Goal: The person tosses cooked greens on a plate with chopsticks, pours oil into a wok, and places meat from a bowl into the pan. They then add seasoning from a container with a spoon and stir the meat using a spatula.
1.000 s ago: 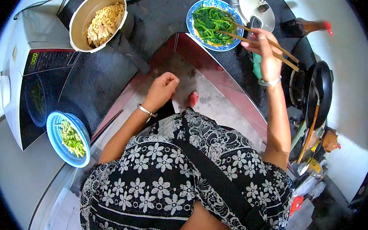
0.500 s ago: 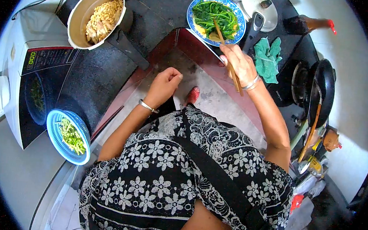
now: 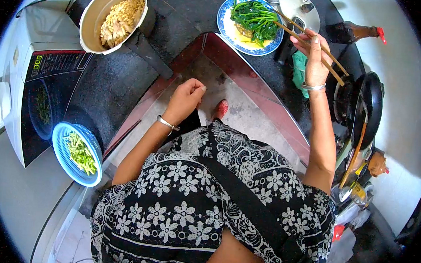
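Note:
My right hand [image 3: 316, 58] is closed around a pair of wooden chopsticks [image 3: 334, 74]. Their tips reach the right side of the cooked leafy greens [image 3: 253, 21], which are heaped on a blue-and-white plate [image 3: 220, 30] at the counter's edge. Yellowish liquid shows on the lower part of the plate. In front of my body, my left hand [image 3: 184, 102] hovers with its fingers curled in, and nothing shows in it. A green cloth [image 3: 299, 72] lies beside and partly behind my right hand.
A pressure-cooker pot [image 3: 87, 30] of beans, its handle toward me, stands left. A microwave [image 3: 55, 69] and a blue basket [image 3: 58, 153] of chopped green vegetables are nearer. A pot lid [image 3: 300, 7], dark bottle [image 3: 354, 32] and black wok [image 3: 371, 110] line the right side.
My right hand has moved right and up, the chopsticks now spread apart and at the greens' right side. The greens have shifted into a tighter heap, baring more plate. My left hand stays put.

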`<move>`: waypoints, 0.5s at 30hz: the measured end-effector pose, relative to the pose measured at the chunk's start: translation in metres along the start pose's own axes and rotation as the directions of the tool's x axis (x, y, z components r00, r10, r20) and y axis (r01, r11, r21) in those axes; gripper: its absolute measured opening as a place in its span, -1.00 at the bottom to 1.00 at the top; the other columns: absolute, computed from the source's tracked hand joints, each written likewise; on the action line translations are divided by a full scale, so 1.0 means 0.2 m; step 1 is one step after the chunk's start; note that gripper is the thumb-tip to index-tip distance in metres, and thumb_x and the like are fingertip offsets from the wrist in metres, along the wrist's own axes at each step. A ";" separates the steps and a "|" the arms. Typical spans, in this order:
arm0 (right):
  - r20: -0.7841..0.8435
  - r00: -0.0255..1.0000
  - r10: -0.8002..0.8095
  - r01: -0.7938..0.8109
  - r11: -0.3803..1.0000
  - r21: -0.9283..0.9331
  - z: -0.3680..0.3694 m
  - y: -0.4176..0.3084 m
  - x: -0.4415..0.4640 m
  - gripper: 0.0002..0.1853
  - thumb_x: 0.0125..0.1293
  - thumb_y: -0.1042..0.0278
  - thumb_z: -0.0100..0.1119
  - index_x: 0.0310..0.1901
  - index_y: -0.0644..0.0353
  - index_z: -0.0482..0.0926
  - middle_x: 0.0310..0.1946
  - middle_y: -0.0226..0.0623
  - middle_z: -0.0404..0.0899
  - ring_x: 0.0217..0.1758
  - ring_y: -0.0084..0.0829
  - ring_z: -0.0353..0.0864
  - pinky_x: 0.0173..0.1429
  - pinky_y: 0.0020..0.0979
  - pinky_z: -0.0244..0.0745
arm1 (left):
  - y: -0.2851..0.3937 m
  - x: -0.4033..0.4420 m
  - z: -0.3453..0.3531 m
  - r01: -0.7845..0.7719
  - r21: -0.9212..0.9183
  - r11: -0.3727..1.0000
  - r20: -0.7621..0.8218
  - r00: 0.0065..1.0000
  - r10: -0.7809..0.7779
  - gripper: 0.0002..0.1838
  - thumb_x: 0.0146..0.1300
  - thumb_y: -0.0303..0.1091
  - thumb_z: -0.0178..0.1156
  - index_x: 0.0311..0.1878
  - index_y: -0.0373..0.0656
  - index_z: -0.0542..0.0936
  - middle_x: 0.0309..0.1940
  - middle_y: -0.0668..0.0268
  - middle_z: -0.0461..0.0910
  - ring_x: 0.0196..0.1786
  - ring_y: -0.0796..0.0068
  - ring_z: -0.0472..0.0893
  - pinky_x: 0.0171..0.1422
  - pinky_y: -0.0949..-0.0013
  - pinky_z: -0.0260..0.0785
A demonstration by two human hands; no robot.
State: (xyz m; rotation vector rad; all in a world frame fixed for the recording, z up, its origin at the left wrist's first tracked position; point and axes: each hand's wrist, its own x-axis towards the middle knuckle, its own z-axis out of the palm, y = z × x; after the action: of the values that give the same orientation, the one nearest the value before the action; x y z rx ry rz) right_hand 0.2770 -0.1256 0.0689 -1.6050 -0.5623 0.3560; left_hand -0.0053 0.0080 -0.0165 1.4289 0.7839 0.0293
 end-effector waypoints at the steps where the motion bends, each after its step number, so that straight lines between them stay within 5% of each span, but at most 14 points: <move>1: 0.013 1.000 0.021 -0.021 1.000 -0.002 -0.01 -0.01 0.00 -0.65 0.38 0.23 -0.15 -0.05 0.39 0.41 -0.21 -0.08 0.50 -0.20 -0.24 0.61 -0.05 -0.35 0.54 | 0.00 0.00 0.00 0.003 0.001 1.000 0.000 1.000 -0.003 -0.83 0.22 -0.31 0.05 -0.34 -0.25 0.45 -0.63 0.40 0.44 -0.60 0.66 0.40 -0.54 0.52 0.23; 8: 0.148 0.975 0.164 -0.164 0.986 -0.016 0.04 0.10 0.09 -0.68 0.37 0.25 -0.14 -0.04 0.35 0.42 -0.13 -0.13 0.50 -0.20 -0.29 0.62 -0.10 -0.41 0.55 | -0.04 0.03 0.02 0.010 0.027 1.000 0.008 1.000 -0.010 -0.82 0.22 -0.31 0.05 -0.33 -0.25 0.45 -0.63 0.40 0.44 -0.59 0.65 0.41 -0.54 0.51 0.24; 15: 0.015 0.986 0.168 -0.169 0.979 0.111 0.05 0.13 0.10 -0.60 0.40 0.16 -0.23 -0.16 0.45 0.38 -0.28 0.05 0.52 -0.28 -0.13 0.63 -0.19 -0.33 0.61 | 0.02 0.02 0.02 0.000 0.039 0.999 0.020 1.000 -0.001 -0.83 0.23 -0.32 0.04 -0.33 -0.26 0.45 -0.63 0.40 0.44 -0.59 0.65 0.41 -0.53 0.52 0.24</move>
State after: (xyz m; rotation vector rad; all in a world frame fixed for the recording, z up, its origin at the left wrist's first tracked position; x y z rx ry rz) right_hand 0.2922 -0.1083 0.0442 -1.5470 -0.4040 0.5098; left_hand 0.0013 0.0081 -0.0161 1.4636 0.7724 -0.0008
